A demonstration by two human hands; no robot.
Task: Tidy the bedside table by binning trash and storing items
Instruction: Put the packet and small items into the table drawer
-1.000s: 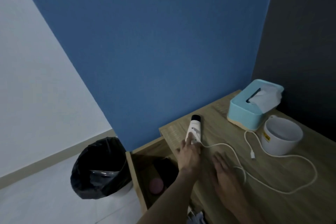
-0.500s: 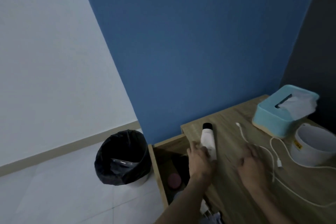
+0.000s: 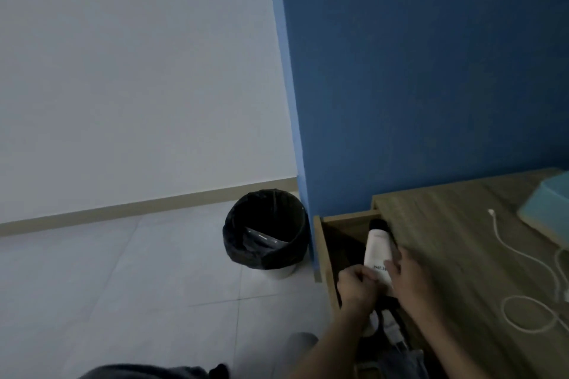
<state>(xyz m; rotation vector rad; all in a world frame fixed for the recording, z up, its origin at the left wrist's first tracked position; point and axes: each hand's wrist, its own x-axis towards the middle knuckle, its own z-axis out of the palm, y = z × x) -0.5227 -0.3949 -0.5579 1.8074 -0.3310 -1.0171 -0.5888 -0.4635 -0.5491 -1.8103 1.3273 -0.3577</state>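
While the tube (image 3: pixel 378 251) hangs over the open drawer (image 3: pixel 327 251), off the left edge of the surface (image 3: pixel 462 243), the job looks roughly mid-way, imo.

Head view only: left hand (image 3: pixel 357 288) is clenched around the tube's lower end, w/ the black cap pointing away toward the drawer's back. Right hand (image 3: pixel 411 275) lies against the tube's right side, fingers (image 3: pixel 392 266) touching it near the printed label; can't tell whether it really grips or just steadies. Tube isn't set down yet, so that storing step is in progress, not done.

Done, as far as it shows: bin (image 3: pixel 266 231) on the floor, left of the drawer, has something pale and flat inside its black liner, prob trash. Drawer already holds a few dark and white bits near the front, too blurred to name.

Left: white cable (image 3: pixel 517 258) sprawls loose over the right part of the surface, one plug end lying free toward the back edge. Light blue box (image 3: pixel 546 212) sits at the right edge, mostly cut off. Cable prob needs coiling & storing, then the drawer shutting.
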